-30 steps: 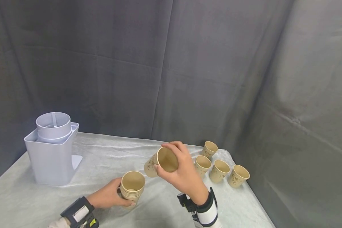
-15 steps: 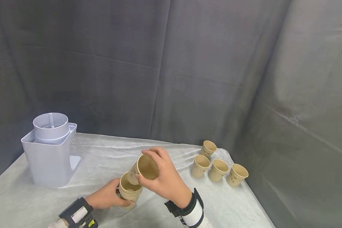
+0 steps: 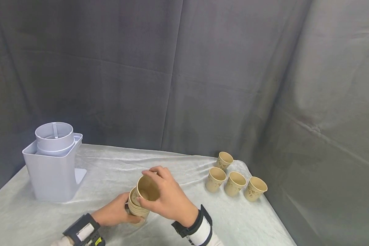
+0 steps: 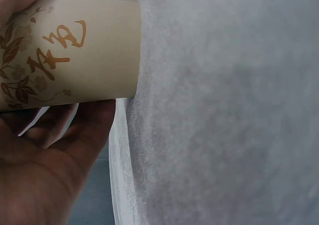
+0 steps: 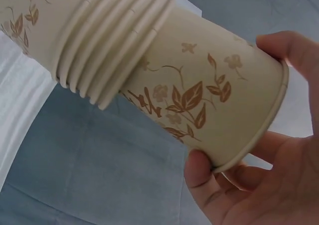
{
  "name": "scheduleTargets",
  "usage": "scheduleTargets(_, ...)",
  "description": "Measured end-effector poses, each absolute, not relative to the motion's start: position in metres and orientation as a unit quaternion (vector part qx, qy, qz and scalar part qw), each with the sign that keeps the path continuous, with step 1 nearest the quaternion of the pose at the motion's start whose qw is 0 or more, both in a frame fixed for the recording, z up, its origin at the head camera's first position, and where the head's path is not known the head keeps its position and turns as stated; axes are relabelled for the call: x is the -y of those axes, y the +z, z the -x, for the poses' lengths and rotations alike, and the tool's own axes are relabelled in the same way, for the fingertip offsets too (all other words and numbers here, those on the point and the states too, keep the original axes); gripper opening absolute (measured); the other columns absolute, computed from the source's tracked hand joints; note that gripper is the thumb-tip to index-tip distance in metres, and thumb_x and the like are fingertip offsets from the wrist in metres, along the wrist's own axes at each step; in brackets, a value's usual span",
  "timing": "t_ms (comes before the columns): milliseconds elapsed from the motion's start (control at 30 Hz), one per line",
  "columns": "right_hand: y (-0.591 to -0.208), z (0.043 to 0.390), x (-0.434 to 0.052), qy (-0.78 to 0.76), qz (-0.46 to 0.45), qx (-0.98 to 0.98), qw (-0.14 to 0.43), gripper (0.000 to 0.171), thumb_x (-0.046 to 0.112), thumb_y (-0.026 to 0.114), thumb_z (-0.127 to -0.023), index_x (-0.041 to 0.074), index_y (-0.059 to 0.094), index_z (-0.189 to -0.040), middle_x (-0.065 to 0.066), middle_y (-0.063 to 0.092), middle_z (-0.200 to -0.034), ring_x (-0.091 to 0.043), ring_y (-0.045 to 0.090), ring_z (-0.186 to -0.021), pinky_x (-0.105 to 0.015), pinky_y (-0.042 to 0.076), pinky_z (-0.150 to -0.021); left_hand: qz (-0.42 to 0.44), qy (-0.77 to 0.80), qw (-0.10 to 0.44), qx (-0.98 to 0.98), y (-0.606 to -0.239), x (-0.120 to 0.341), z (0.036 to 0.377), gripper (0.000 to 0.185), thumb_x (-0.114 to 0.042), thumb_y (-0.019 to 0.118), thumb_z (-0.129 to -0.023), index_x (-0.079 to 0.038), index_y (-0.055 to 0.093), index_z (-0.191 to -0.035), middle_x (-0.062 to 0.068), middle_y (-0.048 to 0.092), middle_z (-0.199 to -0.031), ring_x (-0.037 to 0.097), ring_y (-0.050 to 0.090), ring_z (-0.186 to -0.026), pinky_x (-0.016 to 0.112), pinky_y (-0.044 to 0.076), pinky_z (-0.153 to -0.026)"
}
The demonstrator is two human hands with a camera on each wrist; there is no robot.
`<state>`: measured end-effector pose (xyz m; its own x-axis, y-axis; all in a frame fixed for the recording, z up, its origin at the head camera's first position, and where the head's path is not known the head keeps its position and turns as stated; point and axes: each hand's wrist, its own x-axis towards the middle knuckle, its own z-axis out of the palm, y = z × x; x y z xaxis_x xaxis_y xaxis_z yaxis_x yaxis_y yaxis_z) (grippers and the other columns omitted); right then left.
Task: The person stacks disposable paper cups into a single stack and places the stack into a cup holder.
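tablecloth (image 3: 110, 171); hands nest cup (image 3: 147, 188) into stack (image 3: 137, 209)

A dark grey curtain (image 3: 203, 68) hangs all around behind the fingers, full of soft folds. A pale wrinkly cloth (image 3: 110, 164) covers the tabletop under them

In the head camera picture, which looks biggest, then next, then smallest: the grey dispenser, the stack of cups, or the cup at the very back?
1. Grey dispenser, biggest by far.
2. Stack of cups with the cup the right hand pushes in. It is nearer the camera, which helps.
3. Back cup, smallest.
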<state>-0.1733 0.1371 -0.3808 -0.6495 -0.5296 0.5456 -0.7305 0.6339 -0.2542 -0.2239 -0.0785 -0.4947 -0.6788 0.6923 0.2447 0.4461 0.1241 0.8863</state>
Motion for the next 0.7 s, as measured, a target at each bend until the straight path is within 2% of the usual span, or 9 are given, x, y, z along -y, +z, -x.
scheduleTargets(367, -0.387, 0.173, -0.129, 0.182, -0.368, 0.883, 0.227, 0.066, 0.041, 0.076, -0.09, 0.01, 0.052, -0.144, -0.002, 0.055, -0.135, -0.015, 0.051, -0.115, -0.025, 0.051, -0.093, -0.396, 0.527, 0.092, -0.746, -0.497, 0.079, 0.225, 0.061, -0.024, 0.085, -0.083, -0.009, 0.056, -0.135, 0.002, 0.067, -0.123, 0.007, 0.064, -0.109, 0.027, 0.053, -0.095)
scheduleTargets(700, -0.393, 0.175, -0.125, 0.13, -0.377, 0.894, 0.206, 0.066, 0.044, 0.069, -0.096, 0.009, 0.049, -0.147, -0.003, 0.054, -0.141, -0.018, 0.052, -0.125, -0.031, 0.052, -0.099, -0.381, 0.53, 0.114, -0.749, -0.496, 0.079, 0.224, 0.065, -0.025, 0.084, -0.084, -0.004, 0.053, -0.137, 0.012, 0.063, -0.131, 0.007, 0.063, -0.113, 0.024, 0.053, -0.096)
